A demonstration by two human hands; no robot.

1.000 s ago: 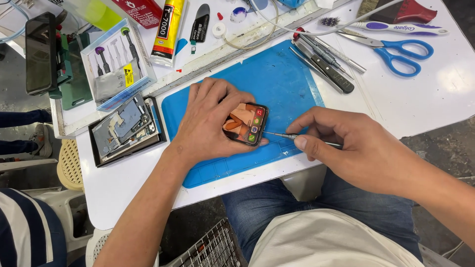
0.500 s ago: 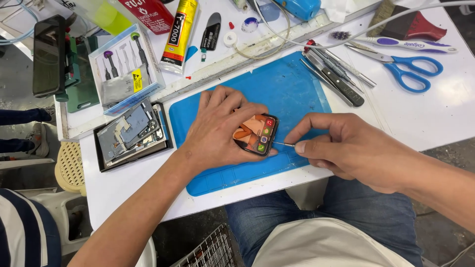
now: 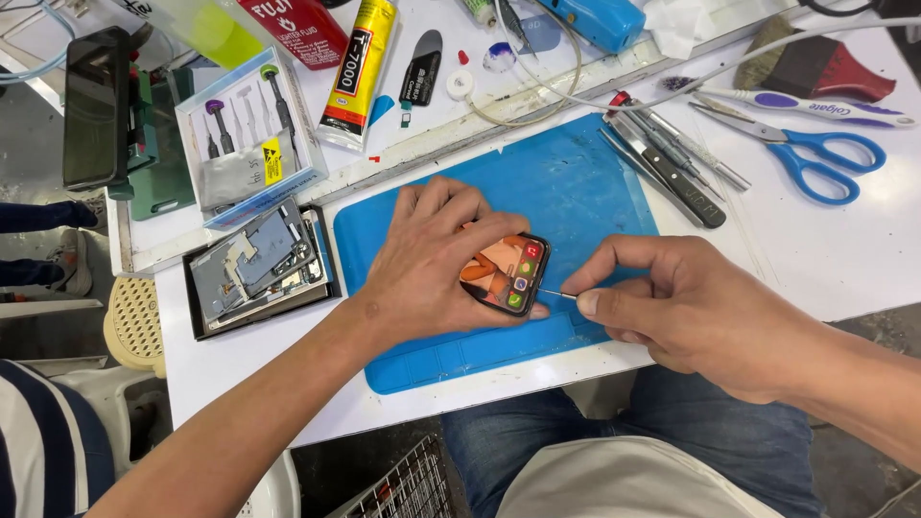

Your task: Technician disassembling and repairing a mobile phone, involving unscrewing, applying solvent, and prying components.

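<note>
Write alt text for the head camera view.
A left hand presses a lit smartphone onto a blue work mat while the right hand pushes a thin metal pin against its edge. Blue-handled scissors, a yellow glue tube and screwdrivers lie around.

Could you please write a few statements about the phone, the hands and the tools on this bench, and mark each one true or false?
1. The left hand lies over a phone whose screen is lit. True.
2. The right hand pinches a thin metal pin pointed at the phone's edge. True.
3. The phone rests on a red mat. False: it rests on a blue mat.
4. The blue-handled scissors lie on the mat beside the phone. False: they lie off the mat on the white table, beyond the right hand.
5. A yellow glue tube lies beyond the mat. True.
</note>
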